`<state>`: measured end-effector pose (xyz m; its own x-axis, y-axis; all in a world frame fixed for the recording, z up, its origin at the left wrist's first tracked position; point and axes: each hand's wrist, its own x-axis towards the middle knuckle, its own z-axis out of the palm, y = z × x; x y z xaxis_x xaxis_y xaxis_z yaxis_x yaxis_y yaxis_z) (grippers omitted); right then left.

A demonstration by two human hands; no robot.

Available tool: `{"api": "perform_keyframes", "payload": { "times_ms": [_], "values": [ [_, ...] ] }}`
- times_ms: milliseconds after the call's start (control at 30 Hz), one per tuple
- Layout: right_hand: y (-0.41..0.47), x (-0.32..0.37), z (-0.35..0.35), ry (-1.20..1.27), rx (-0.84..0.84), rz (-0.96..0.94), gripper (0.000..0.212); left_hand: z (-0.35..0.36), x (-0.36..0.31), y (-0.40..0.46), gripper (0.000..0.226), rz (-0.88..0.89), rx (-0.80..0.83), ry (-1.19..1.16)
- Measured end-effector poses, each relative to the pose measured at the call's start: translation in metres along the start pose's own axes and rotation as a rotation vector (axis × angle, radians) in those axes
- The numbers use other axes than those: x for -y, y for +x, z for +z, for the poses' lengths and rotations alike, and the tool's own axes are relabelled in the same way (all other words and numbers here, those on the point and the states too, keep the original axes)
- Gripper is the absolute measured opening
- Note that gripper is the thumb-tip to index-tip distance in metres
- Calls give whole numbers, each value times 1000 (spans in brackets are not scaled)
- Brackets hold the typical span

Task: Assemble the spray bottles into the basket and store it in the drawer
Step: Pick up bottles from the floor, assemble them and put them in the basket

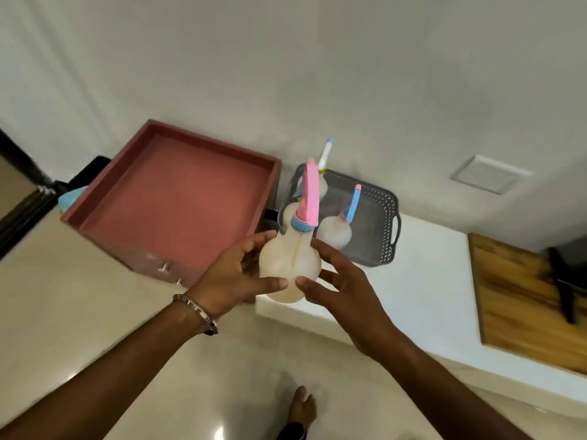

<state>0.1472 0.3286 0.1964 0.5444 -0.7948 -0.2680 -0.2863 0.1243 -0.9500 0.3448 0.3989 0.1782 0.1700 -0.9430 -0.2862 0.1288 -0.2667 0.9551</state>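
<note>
A round translucent white spray bottle (290,260) with a blue collar and pink spray head is held between both hands above the white counter's near-left corner. My left hand (235,274) grips its left side with curled fingers and thumb. My right hand (344,293) touches its right side with fingers spread. Behind it, a grey perforated basket (382,230) on the counter holds other spray bottles: one with a blue and pink head (335,231), and one with a white and blue head (324,182) at the back.
A reddish open drawer (178,201) with metal knobs stands pulled out left of the counter. A wooden board (524,300) lies on the white counter (428,281) at the right, with a dark object on it. Beige floor below, with a foot (301,408).
</note>
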Motion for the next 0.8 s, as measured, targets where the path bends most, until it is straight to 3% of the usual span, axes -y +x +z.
{"api": "perform_keyframes", "payload": {
  "times_ms": [200, 400, 600, 800],
  "values": [
    [76, 53, -86, 73, -65, -69, 60, 39, -90, 103, 69, 120, 30, 98],
    [153, 79, -168, -37, -119, -92, 70, 77, -143, 208, 65, 232, 38, 293],
    [226, 63, -209, -186, -146, 3, 71, 91, -144, 301, 62, 171, 114, 484],
    [272, 6, -213, -168, -119, 95, 72, 101, -102, 358, 68, 79, 220, 793]
  ]
}}
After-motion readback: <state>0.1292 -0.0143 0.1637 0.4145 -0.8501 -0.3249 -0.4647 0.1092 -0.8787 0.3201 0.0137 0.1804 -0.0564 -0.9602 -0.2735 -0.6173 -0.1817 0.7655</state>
